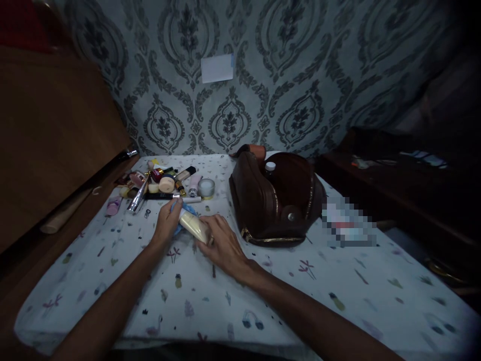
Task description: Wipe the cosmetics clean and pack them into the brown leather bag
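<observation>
Both my hands meet near the middle of a table covered by a white patterned cloth (263, 306). My right hand (221, 245) is closed around a cream-coloured tube (192, 224) lying at a slant. My left hand (168, 222) grips a blue cloth or wipe (187, 209) against the tube's upper end. A brown zip bag (278, 200) lies open just right of my hands, with a small white-capped bottle (269, 167) and a round lid inside.
Several cosmetics lie in a heap (161, 183) at the back left, among them a small round jar (206, 188), tubes and pencils. A blurred flat item (347, 223) lies right of the bag. Wooden furniture (56, 135) stands left, a dark shelf (394, 175) right, patterned wallpaper behind.
</observation>
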Available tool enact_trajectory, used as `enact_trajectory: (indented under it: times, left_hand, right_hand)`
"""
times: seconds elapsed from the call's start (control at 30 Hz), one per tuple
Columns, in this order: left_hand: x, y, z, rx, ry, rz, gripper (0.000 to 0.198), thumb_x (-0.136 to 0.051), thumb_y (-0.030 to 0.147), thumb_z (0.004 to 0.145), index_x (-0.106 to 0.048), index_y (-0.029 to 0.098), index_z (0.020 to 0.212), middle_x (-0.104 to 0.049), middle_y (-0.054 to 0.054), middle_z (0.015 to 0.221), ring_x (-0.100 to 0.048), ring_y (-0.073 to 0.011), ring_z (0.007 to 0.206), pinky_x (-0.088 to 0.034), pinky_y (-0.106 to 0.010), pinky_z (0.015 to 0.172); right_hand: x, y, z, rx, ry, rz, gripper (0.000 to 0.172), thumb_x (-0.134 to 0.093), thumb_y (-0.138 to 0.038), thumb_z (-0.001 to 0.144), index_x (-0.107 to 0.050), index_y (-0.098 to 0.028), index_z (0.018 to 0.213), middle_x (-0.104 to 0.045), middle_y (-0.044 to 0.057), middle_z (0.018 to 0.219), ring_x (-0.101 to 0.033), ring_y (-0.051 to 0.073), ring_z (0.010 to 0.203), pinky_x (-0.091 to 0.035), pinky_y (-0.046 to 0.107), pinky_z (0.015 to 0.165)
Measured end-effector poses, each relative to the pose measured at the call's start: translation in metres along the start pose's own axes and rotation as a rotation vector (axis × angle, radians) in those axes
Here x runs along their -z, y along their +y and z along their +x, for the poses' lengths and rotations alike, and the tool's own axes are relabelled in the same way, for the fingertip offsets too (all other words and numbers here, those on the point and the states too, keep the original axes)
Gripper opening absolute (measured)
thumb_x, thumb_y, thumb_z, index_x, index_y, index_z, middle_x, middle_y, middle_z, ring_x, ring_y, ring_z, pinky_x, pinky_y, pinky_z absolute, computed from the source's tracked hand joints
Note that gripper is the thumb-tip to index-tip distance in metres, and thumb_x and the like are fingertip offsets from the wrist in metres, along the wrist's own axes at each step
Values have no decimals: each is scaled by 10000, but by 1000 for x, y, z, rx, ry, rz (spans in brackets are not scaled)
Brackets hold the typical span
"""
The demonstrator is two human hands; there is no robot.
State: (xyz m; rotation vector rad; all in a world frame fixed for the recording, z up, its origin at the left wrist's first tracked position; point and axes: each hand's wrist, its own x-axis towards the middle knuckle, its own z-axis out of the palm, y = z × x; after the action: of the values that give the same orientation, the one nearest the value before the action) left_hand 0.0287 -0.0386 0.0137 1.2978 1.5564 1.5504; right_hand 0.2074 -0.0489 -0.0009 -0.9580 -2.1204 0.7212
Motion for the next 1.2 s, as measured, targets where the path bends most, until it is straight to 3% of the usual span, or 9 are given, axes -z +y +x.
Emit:
enact_trajectory:
  times: [0.1,0.2,0.3,0.4,0.57,0.83,1.03,1.2]
  left_hand:
    - [-1,-1,1,11,5,-30,410,-591,577,828,-536,195,691,-477,41,637,-451,-133,613,-368,-230,576]
    - [0,-4,3,20,-8,-63,396,-606,568,820,-562,191,710,-503,37,642,-475,-135,623,-381,-229,579]
    - [2,-5,4,32,-25,-99,378,-612,552,820,-580,189,721,-539,31,655,-498,-135,629,-394,-225,579]
    - [2,-4,4,36,-23,-141,356,-633,534,806,-591,188,733,-549,30,669,-504,-130,625,-399,-218,571]
    - [-3,-3,4,113,33,-265,417,-681,586,739,-575,184,744,-564,31,669,-514,-125,603,-418,-218,557]
    - [-10,-3,0,312,36,-457,572,-676,737,666,-585,189,799,-631,21,669,-578,-138,571,-472,-249,536]
    - [-11,0,-1,306,87,-469,556,-676,740,672,-546,206,762,-613,39,642,-578,-131,561,-489,-252,550]
    - [-8,-4,1,316,182,-395,593,-641,782,667,-492,211,723,-534,68,583,-510,-104,501,-436,-231,489]
  right_hand:
    - [1,1,1,33,35,52,396,-660,-150,750,-600,-205,1137,-620,88,1094,-556,262,1045,-464,410,913]
    - [3,2,3,-53,3,225,326,-669,-202,762,-618,-216,1084,-656,49,1014,-593,215,918,-488,353,817]
    - [3,4,6,-223,-87,539,291,-665,-347,800,-620,-214,1055,-647,13,858,-602,173,768,-494,276,631]
    - [-1,6,9,-395,-196,952,389,-695,-491,770,-586,-209,1015,-634,-1,759,-628,166,662,-464,230,480]
    - [-2,6,11,-519,-312,1306,398,-740,-492,759,-556,-182,929,-683,28,752,-689,173,610,-469,213,456]
    - [1,4,11,-559,-350,1410,332,-704,-431,836,-585,-151,968,-716,74,821,-712,167,674,-530,214,545]
    - [-7,7,9,-581,-305,1389,356,-732,-445,816,-611,-151,975,-683,50,852,-690,147,680,-553,234,578]
    - [-13,9,6,-495,-203,1196,431,-801,-499,712,-632,-174,940,-640,-7,750,-625,125,632,-522,215,514]
